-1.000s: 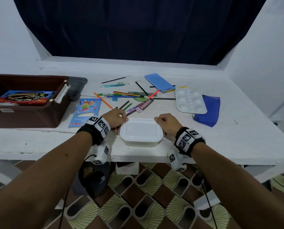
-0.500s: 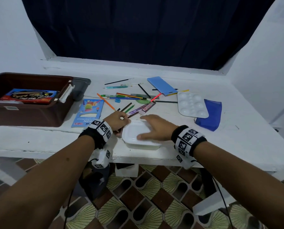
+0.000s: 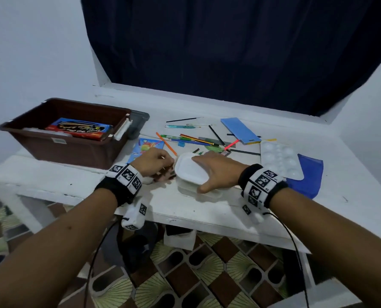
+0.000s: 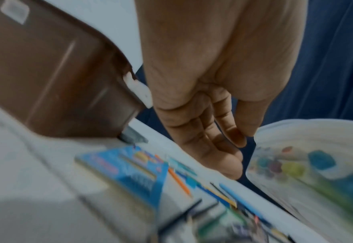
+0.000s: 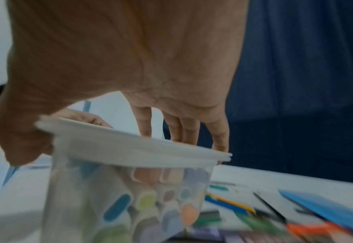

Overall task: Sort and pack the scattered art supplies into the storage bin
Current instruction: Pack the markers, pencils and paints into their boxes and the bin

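Observation:
A white lidded container (image 3: 188, 172) sits tilted near the table's front edge. My right hand (image 3: 204, 173) grips it from above, thumb on the near side and fingers over the far rim. In the right wrist view the container (image 5: 130, 189) is translucent and holds coloured chalk sticks; my fingers (image 5: 189, 131) hook over its lid. My left hand (image 3: 160, 168) lies just left of the container with relaxed fingers (image 4: 223, 148) and holds nothing. The brown storage bin (image 3: 40, 130) stands at the table's left with a crayon box (image 3: 78, 128) inside.
Pencils and pens (image 3: 189, 138) lie scattered behind the container, with a blue booklet (image 3: 147, 147) next to the bin. A white paint palette (image 3: 278, 158), a blue pouch (image 3: 307, 176) and a blue card (image 3: 239, 130) lie to the right. A grey lid (image 3: 140, 123) sits behind the bin.
My right hand has moved from the container's right side onto its lid and now grips it; the container has tilted. My left hand stayed at its left side.

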